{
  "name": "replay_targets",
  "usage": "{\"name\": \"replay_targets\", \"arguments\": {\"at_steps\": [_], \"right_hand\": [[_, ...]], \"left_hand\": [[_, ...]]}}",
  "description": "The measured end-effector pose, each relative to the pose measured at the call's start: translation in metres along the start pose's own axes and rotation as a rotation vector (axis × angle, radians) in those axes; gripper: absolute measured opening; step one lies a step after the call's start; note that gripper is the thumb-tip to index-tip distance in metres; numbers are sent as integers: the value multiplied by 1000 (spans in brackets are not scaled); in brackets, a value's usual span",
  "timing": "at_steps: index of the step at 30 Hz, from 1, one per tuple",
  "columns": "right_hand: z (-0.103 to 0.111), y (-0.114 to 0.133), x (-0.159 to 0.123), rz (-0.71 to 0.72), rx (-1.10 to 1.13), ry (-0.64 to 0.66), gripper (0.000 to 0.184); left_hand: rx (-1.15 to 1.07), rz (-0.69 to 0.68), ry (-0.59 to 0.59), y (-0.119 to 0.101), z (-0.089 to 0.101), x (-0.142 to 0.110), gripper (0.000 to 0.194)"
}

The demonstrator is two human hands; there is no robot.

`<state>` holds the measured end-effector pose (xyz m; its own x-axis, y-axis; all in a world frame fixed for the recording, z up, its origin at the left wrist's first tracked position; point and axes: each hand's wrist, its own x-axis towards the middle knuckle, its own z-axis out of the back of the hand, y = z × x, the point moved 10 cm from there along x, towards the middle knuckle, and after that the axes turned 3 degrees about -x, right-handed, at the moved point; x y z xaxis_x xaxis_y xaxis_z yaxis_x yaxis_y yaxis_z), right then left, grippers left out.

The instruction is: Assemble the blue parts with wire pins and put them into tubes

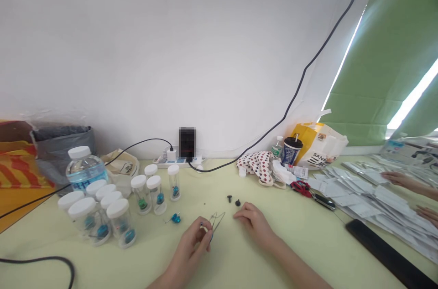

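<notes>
Jars: a cluster of white-capped clear jars (102,218) stands at nine o'clock from the hands, upright and packed together, each with a small blue or green piece inside; kept off to the side, it seems, so the middle of the table (239,261) is free for working
Water bottle: a water bottle (84,168) stands behind the jars, at ten o'clock
Loose blue piece: a small blue part (175,219) lies alone on the table, just left of the left hand
Left hand: the left hand (193,245) has fingers pinched together on the base of thin wire tweezers (215,220); the tips point to one o'clock, raised a little off the table
Black bits: two small black pieces (233,200) lie at twelve o'clock, just beyond the right hand
Right hand: the right hand (253,220) rests on the table, fingers loosely curled, holding nothing that I can see
Far right: at three o'clock another person's hands (400,179) rest on a spread of paper packets (359,198)
</notes>
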<state>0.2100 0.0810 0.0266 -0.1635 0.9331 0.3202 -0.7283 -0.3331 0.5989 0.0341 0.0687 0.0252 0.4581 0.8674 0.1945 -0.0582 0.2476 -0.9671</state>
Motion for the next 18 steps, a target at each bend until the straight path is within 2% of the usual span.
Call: {"name": "replay_targets", "arguments": {"at_steps": [18], "right_hand": [[1,0,0,25,16,-35,26]], "left_hand": [[-4,37,-14,4,2,2,17]]}}
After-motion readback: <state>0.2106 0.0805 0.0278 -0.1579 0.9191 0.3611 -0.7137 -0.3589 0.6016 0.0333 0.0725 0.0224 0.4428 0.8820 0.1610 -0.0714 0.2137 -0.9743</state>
